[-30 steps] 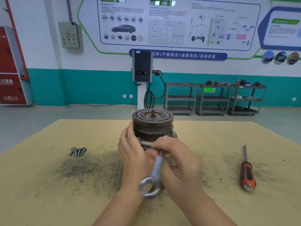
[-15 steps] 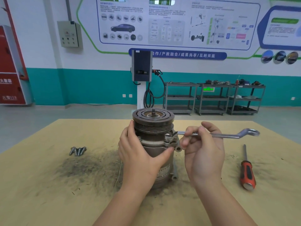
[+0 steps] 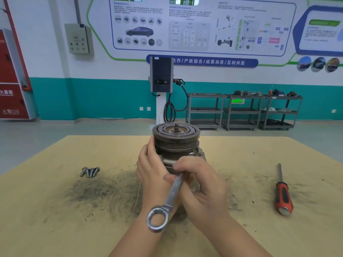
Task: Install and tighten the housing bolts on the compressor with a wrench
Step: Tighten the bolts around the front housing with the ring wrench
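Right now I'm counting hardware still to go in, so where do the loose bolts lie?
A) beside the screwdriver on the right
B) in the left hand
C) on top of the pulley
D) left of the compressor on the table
D: the loose bolts lie in a small cluster on the table, left of the compressor, far from the screwdriver.

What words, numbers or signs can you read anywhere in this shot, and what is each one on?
"合作 / 产教融合 / 成果共享 / 互利共赢": blue banner on the wall.
"119", after blurred characters: red cabinet at far left.
Green exit sign by the shelving carts: lit, characters blurred.
Wall poster text: too small to read.
Wrench shank stamping: blurred.
Compressor: no readable label showing.
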The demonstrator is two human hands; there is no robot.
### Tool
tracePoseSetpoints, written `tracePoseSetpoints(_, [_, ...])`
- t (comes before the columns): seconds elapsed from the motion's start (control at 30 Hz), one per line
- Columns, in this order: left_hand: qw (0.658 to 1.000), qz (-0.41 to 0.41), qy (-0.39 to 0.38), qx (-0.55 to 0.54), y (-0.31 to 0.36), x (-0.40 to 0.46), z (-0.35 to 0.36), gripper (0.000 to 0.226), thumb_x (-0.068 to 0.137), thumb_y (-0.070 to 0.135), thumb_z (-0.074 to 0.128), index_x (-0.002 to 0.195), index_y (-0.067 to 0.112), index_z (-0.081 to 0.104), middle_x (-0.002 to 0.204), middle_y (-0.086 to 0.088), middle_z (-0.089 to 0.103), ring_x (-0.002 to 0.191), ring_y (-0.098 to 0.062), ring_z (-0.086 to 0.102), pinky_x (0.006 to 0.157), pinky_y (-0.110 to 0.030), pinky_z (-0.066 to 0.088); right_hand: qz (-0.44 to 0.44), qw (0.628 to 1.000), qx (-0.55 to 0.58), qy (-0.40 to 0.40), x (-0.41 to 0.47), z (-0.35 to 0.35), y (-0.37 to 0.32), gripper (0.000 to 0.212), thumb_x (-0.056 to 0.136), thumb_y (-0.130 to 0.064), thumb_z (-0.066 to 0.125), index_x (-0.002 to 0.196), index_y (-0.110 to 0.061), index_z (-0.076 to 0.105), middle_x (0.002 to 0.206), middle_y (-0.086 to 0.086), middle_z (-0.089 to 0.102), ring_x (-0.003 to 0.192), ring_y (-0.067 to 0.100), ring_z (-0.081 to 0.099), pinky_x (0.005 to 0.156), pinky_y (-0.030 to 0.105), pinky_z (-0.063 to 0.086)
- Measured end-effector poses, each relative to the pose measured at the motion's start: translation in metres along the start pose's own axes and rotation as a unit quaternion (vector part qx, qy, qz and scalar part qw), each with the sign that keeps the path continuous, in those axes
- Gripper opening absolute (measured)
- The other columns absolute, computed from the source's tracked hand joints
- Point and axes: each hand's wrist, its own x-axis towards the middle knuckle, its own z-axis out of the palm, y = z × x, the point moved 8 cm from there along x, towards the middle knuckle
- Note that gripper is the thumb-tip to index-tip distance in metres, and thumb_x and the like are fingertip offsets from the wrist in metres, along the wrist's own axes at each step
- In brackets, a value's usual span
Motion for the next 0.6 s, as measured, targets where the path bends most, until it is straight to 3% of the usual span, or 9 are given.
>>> tracePoseSetpoints(0.07, [0.999,0.022,-0.015,0.021,0.002,-0.001,0.001,0.098,0.066,0.062,0.037,0.150,0.012,0.027,0.144,-0.011,0.035,0.134,-0.026,0.029,0.114,-0.051,0.026,-0.011,1.000,0.019,0.007,0.005,-0.005,-0.002,0.012,0.097,-0.028,0.057,0.095,-0.016,0.059,0.092,0.000,0.061,0.085,0.014,0.062,0.077,0.022,0.049])
tracePoseSetpoints(0.17, [0.997,0.059,-0.027,0.049,0.004,-0.002,0.000,0.112,0.060,0.080,0.055,0.148,0.026,0.016,0.143,0.002,0.027,0.134,-0.016,0.024,0.112,-0.043,0.024,0.037,0.985,0.121,0.117,0.013,-0.028,0.000,0.013,0.103,-0.033,0.043,0.102,-0.029,0.054,0.085,0.008,0.061,0.067,0.018,0.060,0.065,0.023,0.048])
tracePoseSetpoints(0.27, [0.995,0.069,-0.026,0.071,0.005,-0.002,0.000,0.116,0.058,0.072,0.068,0.149,0.021,0.017,0.143,0.001,0.028,0.134,-0.015,0.023,0.115,-0.046,0.026,0.138,0.945,0.206,0.211,0.015,-0.046,0.021,0.011,0.104,-0.020,0.033,0.103,-0.020,0.044,0.071,0.004,0.061,0.054,0.018,0.053,0.055,0.024,0.045])
tracePoseSetpoints(0.37, [0.994,0.068,-0.027,0.080,0.006,-0.002,0.000,0.117,0.058,0.069,0.068,0.150,0.016,0.019,0.145,-0.001,0.028,0.133,-0.013,0.022,0.116,-0.046,0.025,0.255,0.893,0.264,0.259,0.008,-0.051,0.046,0.018,0.105,-0.007,0.027,0.098,-0.015,0.041,0.061,0.003,0.060,0.045,0.017,0.048,0.049,0.023,0.042])
tracePoseSetpoints(0.6, [0.994,0.073,-0.013,0.076,0.004,-0.004,-0.001,0.116,0.057,0.075,0.065,0.149,0.022,0.016,0.145,-0.002,0.030,0.134,-0.014,0.023,0.115,-0.044,0.020,0.363,0.821,0.360,0.251,0.003,-0.039,0.074,0.019,0.102,-0.001,0.029,0.094,-0.013,0.041,0.059,0.008,0.059,0.040,0.017,0.046,0.044,0.020,0.040])
